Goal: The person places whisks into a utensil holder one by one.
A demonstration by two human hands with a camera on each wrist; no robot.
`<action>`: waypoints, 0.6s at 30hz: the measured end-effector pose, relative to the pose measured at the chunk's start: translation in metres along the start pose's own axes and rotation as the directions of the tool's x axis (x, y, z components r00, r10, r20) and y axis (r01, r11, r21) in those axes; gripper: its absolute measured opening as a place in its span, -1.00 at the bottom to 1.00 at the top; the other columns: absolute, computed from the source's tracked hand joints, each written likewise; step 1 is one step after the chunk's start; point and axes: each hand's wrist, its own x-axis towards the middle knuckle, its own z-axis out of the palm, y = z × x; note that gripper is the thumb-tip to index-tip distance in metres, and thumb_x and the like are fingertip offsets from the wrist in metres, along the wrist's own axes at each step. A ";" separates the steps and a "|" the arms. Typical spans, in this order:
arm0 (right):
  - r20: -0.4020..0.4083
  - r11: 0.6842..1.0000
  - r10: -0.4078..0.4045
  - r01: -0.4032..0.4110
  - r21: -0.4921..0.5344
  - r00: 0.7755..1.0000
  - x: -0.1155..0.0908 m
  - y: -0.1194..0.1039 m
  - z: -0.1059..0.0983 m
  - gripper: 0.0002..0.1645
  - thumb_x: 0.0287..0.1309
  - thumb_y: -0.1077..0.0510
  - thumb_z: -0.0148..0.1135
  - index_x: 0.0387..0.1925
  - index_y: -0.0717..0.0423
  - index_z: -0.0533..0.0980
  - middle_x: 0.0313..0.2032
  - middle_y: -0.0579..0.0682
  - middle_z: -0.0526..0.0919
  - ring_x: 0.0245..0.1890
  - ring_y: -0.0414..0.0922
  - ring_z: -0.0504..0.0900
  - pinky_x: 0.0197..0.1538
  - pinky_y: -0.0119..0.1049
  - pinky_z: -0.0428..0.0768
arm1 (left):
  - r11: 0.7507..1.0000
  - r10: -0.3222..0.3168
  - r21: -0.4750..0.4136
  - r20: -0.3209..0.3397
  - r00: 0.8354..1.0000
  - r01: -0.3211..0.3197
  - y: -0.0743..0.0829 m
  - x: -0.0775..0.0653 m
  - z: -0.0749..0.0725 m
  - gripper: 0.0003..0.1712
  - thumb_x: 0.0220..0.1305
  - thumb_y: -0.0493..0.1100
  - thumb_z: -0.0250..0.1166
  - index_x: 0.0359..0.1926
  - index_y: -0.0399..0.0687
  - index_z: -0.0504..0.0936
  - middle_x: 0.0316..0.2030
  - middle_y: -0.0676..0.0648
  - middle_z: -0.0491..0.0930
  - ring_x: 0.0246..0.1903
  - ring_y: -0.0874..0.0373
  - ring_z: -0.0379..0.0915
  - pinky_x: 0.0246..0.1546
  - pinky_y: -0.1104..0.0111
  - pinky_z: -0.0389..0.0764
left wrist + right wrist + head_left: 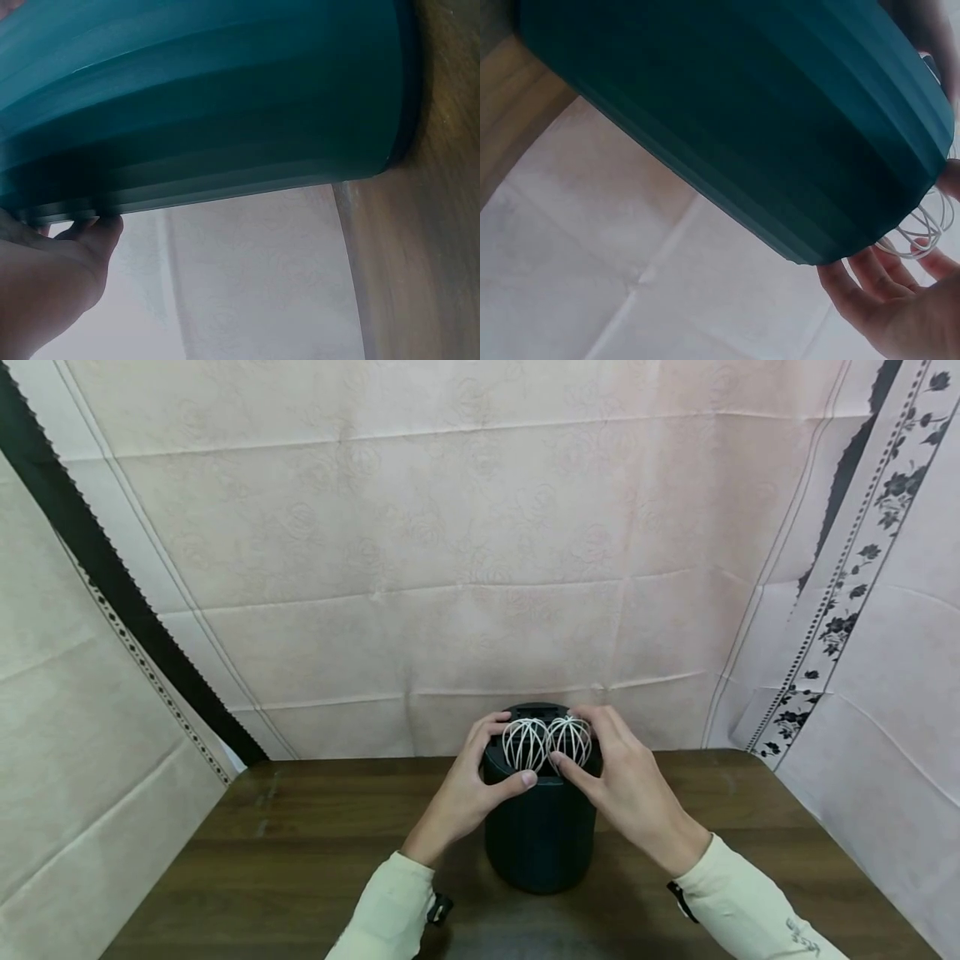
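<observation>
A dark green ribbed container (540, 839) stands upright on the table, and two white wire whisks (523, 745) show their round heads side by side at its top. My left hand (471, 781) grips the container's left rim, thumb toward the front. At the right side, my right hand (633, 789) pinches the right whisk (574, 739), thumb in front and fingertips behind. In the right wrist view several fingers of that hand (889, 307) also lie against the container's upper edge. The whisk handles are hidden inside.
The brown wooden table (315, 868) runs back to a pale patterned cloth (465, 543) hung as a backdrop. More cloth hangs on both sides, with a dark strip (135, 585) at the left and a floral border (847, 610) at the right.
</observation>
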 end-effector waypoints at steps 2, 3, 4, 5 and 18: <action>0.002 1.000 -0.001 0.001 -0.005 1.000 0.001 -0.002 0.000 -0.32 0.20 0.13 0.59 0.25 0.20 0.45 0.07 0.09 0.57 -0.04 -0.03 0.62 0.03 0.00 0.67 | 1.000 -0.001 -0.001 -0.002 1.000 0.001 0.000 -0.001 -0.001 -0.23 0.26 0.17 0.51 0.41 0.19 0.43 0.51 0.28 0.20 0.48 0.19 0.16 0.51 0.02 0.20; 0.002 1.000 0.000 0.000 -0.007 1.000 0.002 -0.002 0.000 -0.33 0.20 0.13 0.59 0.23 0.20 0.45 0.06 0.09 0.57 -0.05 -0.05 0.62 0.01 -0.02 0.67 | 1.000 -0.001 -0.001 -0.003 1.000 0.001 0.000 -0.001 -0.001 -0.23 0.26 0.16 0.51 0.41 0.18 0.43 0.51 0.28 0.20 0.48 0.19 0.16 0.51 0.02 0.20; 0.002 1.000 0.000 0.000 -0.008 1.000 0.002 -0.002 0.000 -0.34 0.19 0.13 0.59 0.21 0.20 0.46 0.04 0.08 0.57 -0.09 -0.06 0.60 -0.03 -0.04 0.66 | 1.000 -0.002 0.001 -0.004 1.000 0.002 0.000 -0.001 -0.002 -0.23 0.26 0.17 0.51 0.41 0.19 0.42 0.51 0.28 0.20 0.48 0.19 0.16 0.51 0.01 0.20; -0.001 1.000 -0.001 0.001 -0.008 1.000 0.003 -0.003 0.000 -0.36 0.18 0.14 0.60 0.19 0.20 0.47 0.02 0.08 0.57 -0.11 -0.07 0.59 -0.06 -0.06 0.65 | 1.000 -0.002 0.003 -0.004 1.000 0.002 0.000 -0.001 -0.002 -0.23 0.26 0.17 0.51 0.41 0.19 0.42 0.52 0.28 0.20 0.48 0.19 0.16 0.51 0.01 0.20; -0.052 0.998 0.020 -0.017 0.063 0.998 -0.009 0.006 0.014 -0.19 0.23 0.15 0.56 0.40 0.16 0.37 0.25 0.10 0.56 0.26 0.04 0.59 0.28 0.07 0.56 | 1.000 -0.003 0.007 -0.007 1.000 0.003 -0.002 -0.002 -0.001 -0.20 0.26 0.22 0.50 0.42 0.20 0.40 0.51 0.30 0.19 0.48 0.18 0.15 0.52 -0.03 0.19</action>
